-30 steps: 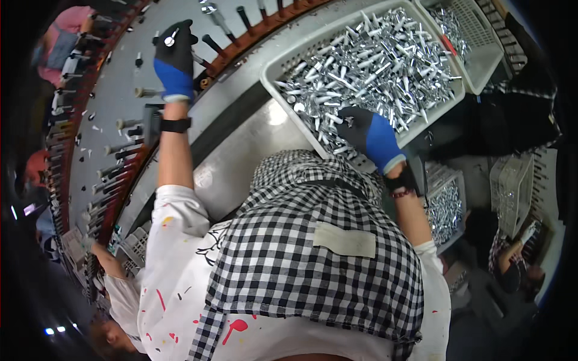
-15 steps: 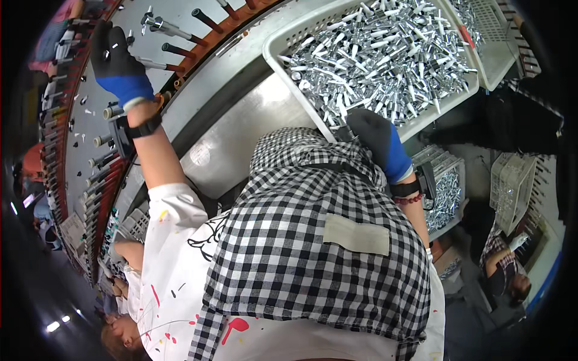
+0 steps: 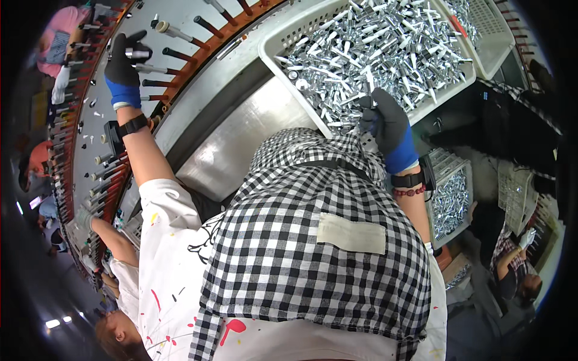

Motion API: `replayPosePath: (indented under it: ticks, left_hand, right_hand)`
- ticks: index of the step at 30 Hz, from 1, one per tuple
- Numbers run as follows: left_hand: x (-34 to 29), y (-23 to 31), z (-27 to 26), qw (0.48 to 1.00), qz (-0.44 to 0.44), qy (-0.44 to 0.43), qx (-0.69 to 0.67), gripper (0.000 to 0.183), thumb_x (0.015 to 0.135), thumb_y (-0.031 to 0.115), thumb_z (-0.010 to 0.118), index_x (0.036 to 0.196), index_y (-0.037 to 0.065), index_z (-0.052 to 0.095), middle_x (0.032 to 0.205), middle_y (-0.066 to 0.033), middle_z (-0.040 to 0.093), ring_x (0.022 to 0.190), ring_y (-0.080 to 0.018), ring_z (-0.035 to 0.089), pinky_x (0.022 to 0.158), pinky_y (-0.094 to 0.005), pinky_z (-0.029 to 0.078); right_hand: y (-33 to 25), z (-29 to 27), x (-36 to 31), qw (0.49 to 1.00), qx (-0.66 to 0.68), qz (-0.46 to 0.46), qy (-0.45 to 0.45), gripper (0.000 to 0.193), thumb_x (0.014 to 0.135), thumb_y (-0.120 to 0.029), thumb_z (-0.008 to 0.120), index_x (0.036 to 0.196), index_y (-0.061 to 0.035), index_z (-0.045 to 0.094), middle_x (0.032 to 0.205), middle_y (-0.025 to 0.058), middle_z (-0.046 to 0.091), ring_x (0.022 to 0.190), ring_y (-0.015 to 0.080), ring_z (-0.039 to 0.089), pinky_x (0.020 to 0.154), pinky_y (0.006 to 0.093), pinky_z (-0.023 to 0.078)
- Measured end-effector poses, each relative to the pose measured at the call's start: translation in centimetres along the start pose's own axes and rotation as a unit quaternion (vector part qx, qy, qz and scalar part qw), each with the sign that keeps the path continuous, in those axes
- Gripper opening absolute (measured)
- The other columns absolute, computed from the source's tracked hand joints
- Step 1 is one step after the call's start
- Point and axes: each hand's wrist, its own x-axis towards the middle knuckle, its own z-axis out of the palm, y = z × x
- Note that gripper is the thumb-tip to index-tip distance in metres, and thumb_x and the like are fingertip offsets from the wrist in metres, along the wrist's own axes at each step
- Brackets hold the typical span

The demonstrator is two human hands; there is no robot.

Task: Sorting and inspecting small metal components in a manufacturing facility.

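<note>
- Head view: left hand (image 3: 123, 66), in a dark glove with a blue cuff, raised to the upper left, over the curved grey panel (image 3: 180, 66) set with rows of rods.
- Left fingers (image 3: 137, 37) closed around a small silver tube (image 3: 137, 53); tube held just beside a dark rod (image 3: 155, 69) on the panel, contact not discernible.
- Black wrist strap (image 3: 132, 126) worn below the left glove.
- Right hand (image 3: 388, 123), gloved the same, at the near rim of the large white basket (image 3: 274, 57), upper centre.
- Right fingers (image 3: 368, 105) curled together among the silver tubes (image 3: 373, 48) heaped in the basket; grip on any single tube not discernible.
- Black band and red bead bracelet (image 3: 409, 191) on the right wrist.
- Smaller basket (image 3: 451, 201) of silver tubes low at right, just beside the right forearm.
- Second white basket (image 3: 490, 30) of tubes at the upper right, touching the large one.
- Bare metal tabletop (image 3: 241, 144) between panel and large basket.
- Checked apron (image 3: 313, 265) over a white shirt filling the lower centre.
- Another person's arm (image 3: 111, 237) at the lower left, near the panel edge.
</note>
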Motion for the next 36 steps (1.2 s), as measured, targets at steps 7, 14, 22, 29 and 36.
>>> replayPosePath:
  ticks: [7, 14, 22, 29, 36]
  left_hand:
    - [-11.8, 8.7, 7.2, 0.985, 0.142, -0.004, 0.097, 0.039, 0.117, 0.026, 0.053, 0.129, -0.003, 0.077, 0.089, -0.0090, 0.081, 0.084, -0.0160, 0.074, 0.080, -0.0298, 0.056]
    - [-13.4, 3.7, 26.0, 0.494, -0.317, -0.330, -0.739, 0.061, 0.112, 0.041, 0.054, 0.150, -0.006, 0.053, 0.136, -0.0224, 0.065, 0.130, -0.0434, 0.060, 0.121, -0.0618, 0.041]
    - [-14.8, 6.3, 27.3, 0.518, -0.361, -0.322, -0.705, 0.074, 0.114, 0.047, 0.050, 0.166, -0.004, 0.039, 0.170, -0.0319, 0.042, 0.159, -0.0492, 0.037, 0.135, -0.0645, 0.023]
    - [-15.4, 6.1, 28.2, 0.448, -0.360, -0.346, -0.742, 0.067, 0.114, 0.044, 0.051, 0.163, -0.001, 0.046, 0.164, -0.0299, 0.050, 0.153, -0.0456, 0.045, 0.132, -0.0606, 0.026]
    - [-16.4, 7.0, 27.9, 0.641, -0.216, -0.374, -0.635, 0.070, 0.115, 0.038, 0.052, 0.171, 0.001, 0.030, 0.177, -0.0165, 0.038, 0.165, -0.0355, 0.030, 0.139, -0.0524, 0.014]
  right_hand:
    - [-1.7, -0.8, -0.9, 0.994, 0.002, 0.094, 0.053, 0.032, 0.107, -0.021, 0.072, 0.131, 0.0011, 0.070, 0.108, 0.0052, 0.076, 0.085, 0.0087, 0.070, 0.072, 0.0257, 0.060]
    - [-3.4, 1.4, 0.1, 0.986, -0.113, 0.037, 0.120, 0.052, 0.099, -0.010, 0.079, 0.146, 0.0060, 0.064, 0.106, 0.0057, 0.074, 0.093, 0.0106, 0.068, 0.082, 0.0273, 0.056]
    - [-6.5, 3.0, -1.4, 0.991, -0.073, -0.019, 0.106, 0.029, 0.106, -0.004, 0.064, 0.133, 0.0026, 0.070, 0.115, 0.0113, 0.072, 0.089, 0.0164, 0.075, 0.083, 0.0294, 0.060]
    - [-5.2, 3.4, -0.1, 0.994, -0.050, -0.050, 0.080, 0.031, 0.101, 0.007, 0.063, 0.129, 0.0003, 0.073, 0.130, 0.0143, 0.069, 0.098, 0.0194, 0.076, 0.081, 0.0297, 0.065]
    - [-5.4, 4.0, 0.9, 0.996, -0.009, -0.069, 0.059, 0.027, 0.110, -0.008, 0.063, 0.136, -0.0047, 0.070, 0.128, 0.0118, 0.070, 0.107, 0.0180, 0.074, 0.088, 0.0282, 0.061]
